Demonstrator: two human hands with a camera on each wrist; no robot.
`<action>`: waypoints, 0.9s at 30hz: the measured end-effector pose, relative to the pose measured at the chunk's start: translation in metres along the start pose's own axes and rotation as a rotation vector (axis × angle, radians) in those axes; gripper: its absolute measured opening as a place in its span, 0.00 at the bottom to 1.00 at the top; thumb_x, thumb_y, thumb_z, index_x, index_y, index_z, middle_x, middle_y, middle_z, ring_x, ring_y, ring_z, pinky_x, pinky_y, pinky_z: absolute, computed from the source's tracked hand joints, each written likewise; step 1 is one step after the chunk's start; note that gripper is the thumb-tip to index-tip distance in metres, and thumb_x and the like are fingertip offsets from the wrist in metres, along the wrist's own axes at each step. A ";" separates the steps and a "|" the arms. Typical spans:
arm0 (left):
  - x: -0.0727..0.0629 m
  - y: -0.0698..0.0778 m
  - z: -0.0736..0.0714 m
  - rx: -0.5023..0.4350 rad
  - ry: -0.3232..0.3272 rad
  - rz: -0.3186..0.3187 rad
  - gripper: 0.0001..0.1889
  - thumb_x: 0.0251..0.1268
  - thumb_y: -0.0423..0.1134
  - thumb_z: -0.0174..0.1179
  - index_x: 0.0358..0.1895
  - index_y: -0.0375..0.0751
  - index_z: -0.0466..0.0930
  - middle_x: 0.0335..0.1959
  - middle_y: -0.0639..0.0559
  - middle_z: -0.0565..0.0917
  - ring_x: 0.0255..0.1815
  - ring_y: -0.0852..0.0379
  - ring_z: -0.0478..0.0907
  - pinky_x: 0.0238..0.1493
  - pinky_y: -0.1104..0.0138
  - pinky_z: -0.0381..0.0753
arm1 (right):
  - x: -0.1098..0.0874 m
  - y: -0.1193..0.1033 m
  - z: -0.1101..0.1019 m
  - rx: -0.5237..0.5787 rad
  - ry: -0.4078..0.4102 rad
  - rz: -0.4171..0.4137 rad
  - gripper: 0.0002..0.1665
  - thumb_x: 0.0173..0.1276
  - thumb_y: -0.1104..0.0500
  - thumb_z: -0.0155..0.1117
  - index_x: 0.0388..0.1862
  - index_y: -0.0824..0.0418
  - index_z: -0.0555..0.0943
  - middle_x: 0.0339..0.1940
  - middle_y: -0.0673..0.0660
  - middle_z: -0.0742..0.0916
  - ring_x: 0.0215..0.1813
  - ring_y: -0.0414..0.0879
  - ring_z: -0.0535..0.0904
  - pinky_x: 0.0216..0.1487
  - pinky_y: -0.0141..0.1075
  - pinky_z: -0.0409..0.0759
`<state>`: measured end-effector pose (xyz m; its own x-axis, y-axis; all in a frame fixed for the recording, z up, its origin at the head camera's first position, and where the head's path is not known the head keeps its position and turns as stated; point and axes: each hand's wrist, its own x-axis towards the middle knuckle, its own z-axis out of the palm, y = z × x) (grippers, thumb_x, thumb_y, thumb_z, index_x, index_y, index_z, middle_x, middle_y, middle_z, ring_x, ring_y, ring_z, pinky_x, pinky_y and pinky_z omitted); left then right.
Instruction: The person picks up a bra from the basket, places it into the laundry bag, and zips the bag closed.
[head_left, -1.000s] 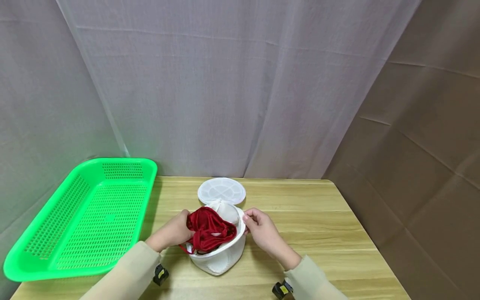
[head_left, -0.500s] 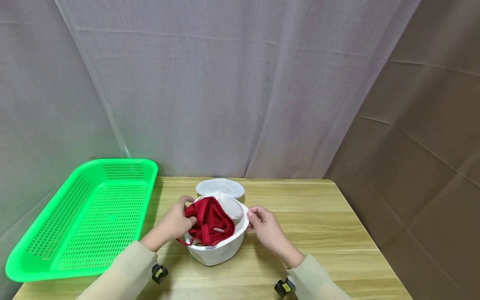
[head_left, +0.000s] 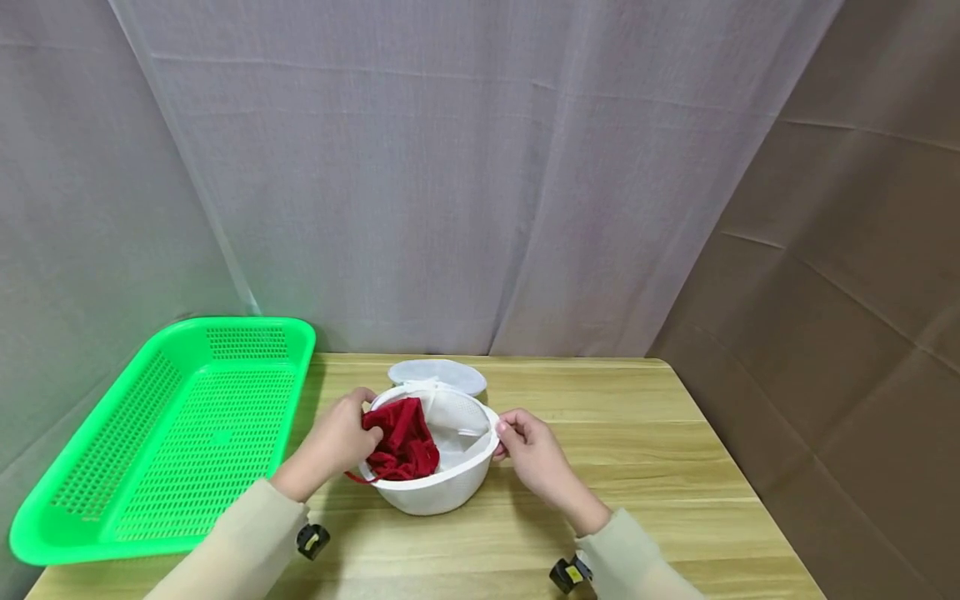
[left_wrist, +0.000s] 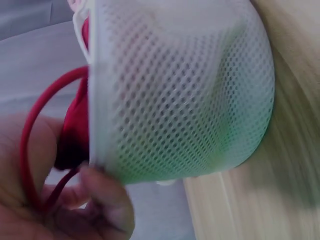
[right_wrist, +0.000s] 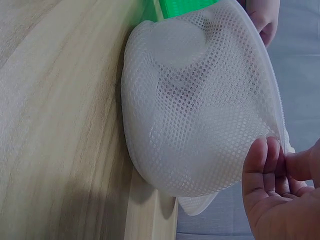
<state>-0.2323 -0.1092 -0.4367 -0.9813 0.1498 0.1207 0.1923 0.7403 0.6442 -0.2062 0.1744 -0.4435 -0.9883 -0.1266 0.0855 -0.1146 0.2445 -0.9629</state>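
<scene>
A white mesh laundry bag (head_left: 431,500) stands on the table with its round mouth facing up. Its pale lid flap (head_left: 438,375) lies folded back behind it. Crumpled in the left side of the mouth is a red velvety garment (head_left: 401,442), whose kind is unclear. In the left wrist view, a thin red strap (left_wrist: 31,117) of it loops outside the rim across my left hand (head_left: 337,437). That hand grips the bag's left rim beside the red cloth; whether it also pinches cloth is hidden. My right hand (head_left: 534,454) pinches the right rim between thumb and fingers.
A green perforated plastic basket (head_left: 303,367) stands on the left side of the wooden table (head_left: 637,467). Grey curtain (head_left: 375,183) hangs behind, and brown cloth (head_left: 847,333) borders the right side. Bare wood shows to the right of the bag.
The bag's mouth has widened and rounded. The red garment has shifted left and lower, baring the white interior on the right. My left hand has moved left and slightly up; the right, slightly right.
</scene>
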 end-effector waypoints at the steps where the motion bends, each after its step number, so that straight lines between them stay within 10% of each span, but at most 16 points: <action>1: -0.001 0.000 -0.001 -0.018 -0.012 0.005 0.20 0.54 0.32 0.64 0.51 0.33 0.73 0.26 0.49 0.77 0.26 0.55 0.73 0.29 0.61 0.75 | 0.002 0.004 0.000 0.001 0.002 0.000 0.08 0.74 0.69 0.50 0.42 0.74 0.76 0.31 0.62 0.82 0.34 0.52 0.81 0.39 0.48 0.82; 15: -0.014 0.006 -0.032 -0.186 -0.109 -0.003 0.16 0.62 0.37 0.64 0.49 0.32 0.77 0.23 0.48 0.78 0.16 0.57 0.74 0.20 0.63 0.76 | 0.006 0.021 -0.002 -0.020 -0.012 -0.011 0.08 0.75 0.66 0.50 0.42 0.70 0.76 0.31 0.61 0.82 0.34 0.50 0.80 0.39 0.47 0.82; 27: -0.012 0.014 -0.026 -0.250 -0.146 0.032 0.08 0.63 0.34 0.62 0.42 0.34 0.79 0.25 0.50 0.78 0.20 0.54 0.78 0.22 0.61 0.80 | -0.002 0.001 0.002 -0.005 -0.037 0.000 0.09 0.74 0.69 0.49 0.43 0.75 0.75 0.32 0.63 0.82 0.34 0.50 0.79 0.39 0.45 0.82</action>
<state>-0.2182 -0.1173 -0.4096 -0.9600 0.2764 0.0453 0.1971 0.5517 0.8104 -0.2037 0.1730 -0.4451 -0.9839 -0.1616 0.0758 -0.1150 0.2494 -0.9615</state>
